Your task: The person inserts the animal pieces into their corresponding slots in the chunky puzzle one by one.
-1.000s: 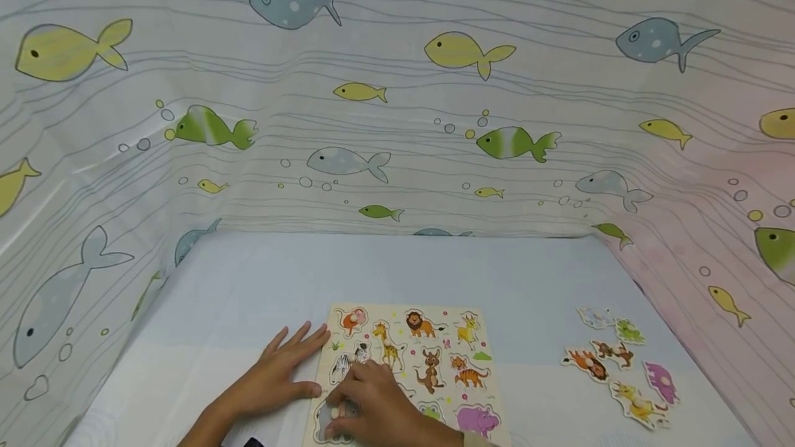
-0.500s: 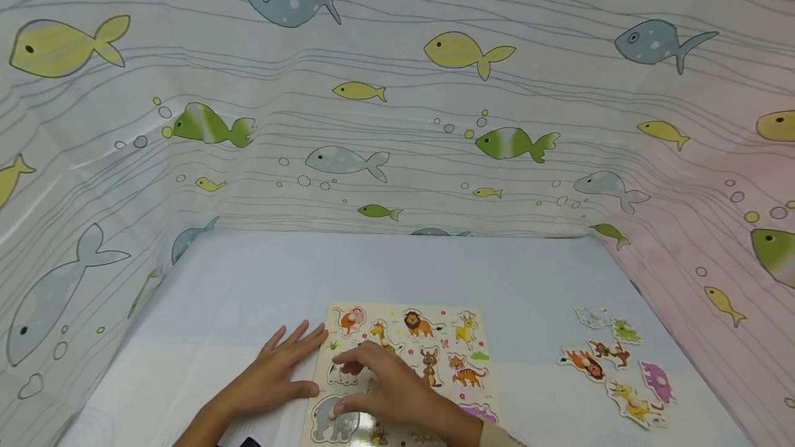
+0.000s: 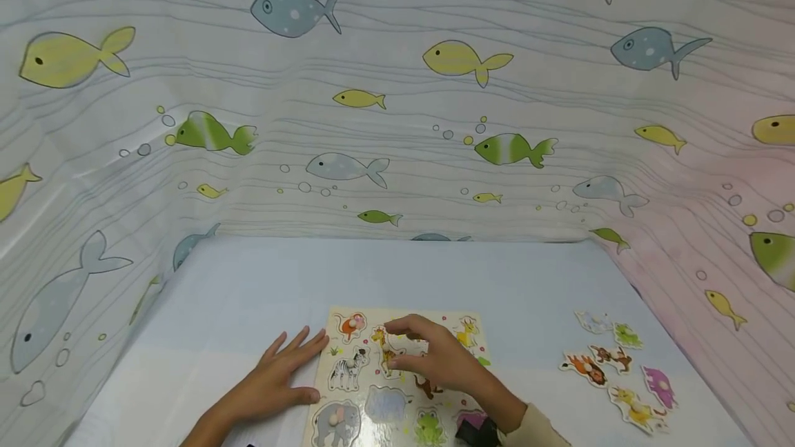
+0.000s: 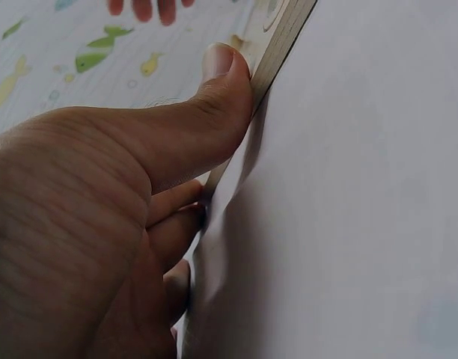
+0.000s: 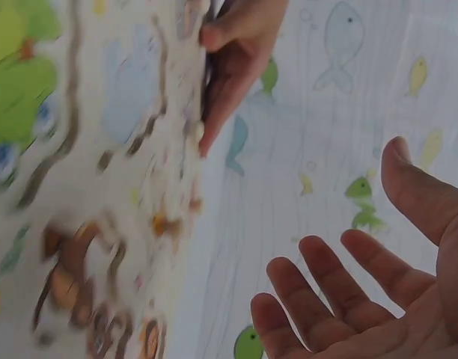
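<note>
A wooden peg puzzle board [image 3: 397, 314] with printed animals lies flat at the near middle of the table. My left hand [image 3: 276, 379] rests at its left side, fingers spread; in the left wrist view the thumb [image 4: 221, 75] touches the board's edge. Above the board's middle hovers my right hand [image 3: 444, 356], thumb and fingers apart, holding nothing; the right wrist view shows its bare palm. Knobbed pieces sit in the board: the elephant [image 3: 337, 425], zebra [image 3: 346, 371], monkey [image 3: 352, 326] and giraffe [image 3: 379, 345]. My right hand hides part of the board behind it.
Loose pieces lie on the table to the right: a lion [image 3: 585, 369], kangaroo [image 3: 611, 359], frog [image 3: 627, 336], purple hippo [image 3: 660, 386], yellow horned animal [image 3: 636, 407] and pale blue piece [image 3: 594, 321]. Fish-printed curtain [image 3: 348, 130] walls surround the table.
My right hand has moved from the elephant and zebra pieces up and to the right, over the board's middle, with its fingers spread apart. The left hand has stayed at the board's left edge.
</note>
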Tool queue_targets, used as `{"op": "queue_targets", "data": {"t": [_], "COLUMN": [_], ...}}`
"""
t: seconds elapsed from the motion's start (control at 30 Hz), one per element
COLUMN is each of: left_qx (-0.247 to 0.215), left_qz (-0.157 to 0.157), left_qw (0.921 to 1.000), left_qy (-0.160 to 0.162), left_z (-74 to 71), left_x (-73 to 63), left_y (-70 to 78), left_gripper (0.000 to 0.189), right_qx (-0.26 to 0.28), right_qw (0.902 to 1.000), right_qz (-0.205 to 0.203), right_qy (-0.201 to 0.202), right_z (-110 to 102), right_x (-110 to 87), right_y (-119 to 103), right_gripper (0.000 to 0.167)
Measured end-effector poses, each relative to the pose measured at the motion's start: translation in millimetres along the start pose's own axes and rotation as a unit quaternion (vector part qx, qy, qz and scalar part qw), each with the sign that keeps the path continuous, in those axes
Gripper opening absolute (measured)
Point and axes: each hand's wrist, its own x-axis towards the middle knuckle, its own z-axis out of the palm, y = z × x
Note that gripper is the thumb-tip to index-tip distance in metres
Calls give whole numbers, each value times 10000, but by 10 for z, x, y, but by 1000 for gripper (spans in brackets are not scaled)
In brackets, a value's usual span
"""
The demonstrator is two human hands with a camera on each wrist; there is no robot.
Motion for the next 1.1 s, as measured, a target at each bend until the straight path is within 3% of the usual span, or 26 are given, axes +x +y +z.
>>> {"op": "queue_targets", "data": {"t": [0.1,0.23,0.37,0.63,0.9,1.1], "left_qx": [8,51,114,212,210,126], "left_qz": [-9,-52,19,159,162,467], "left_qw": [10000,10000,9998,9994,9993,9984], "left_qy": [3,58,133,228,245,303], "left_z": [2,4,26,47,54,101], "left_x": [-14,1,11,2,-16,-12], "left_y": [1,-24,-42,-45,-80,-92], "left_gripper": [87,89,89,88,88,85], "right_qx": [46,-293,-692,-950,-1130,-1126], "right_qw": [9995,9968,9888,9719,9556,9430], "right_qz": [244,429,702,1165,1426,1780], "right_qy": [169,605,1119,1813,2319,2576], "right_z": [-131,-386,-652,-1083,-1347,-1538], "right_x": [-92,-212,-378,-668,-866,-1061], "right_y": [67,162,282,499,599,676], "right_gripper": [52,53,51,53,53,58]}}
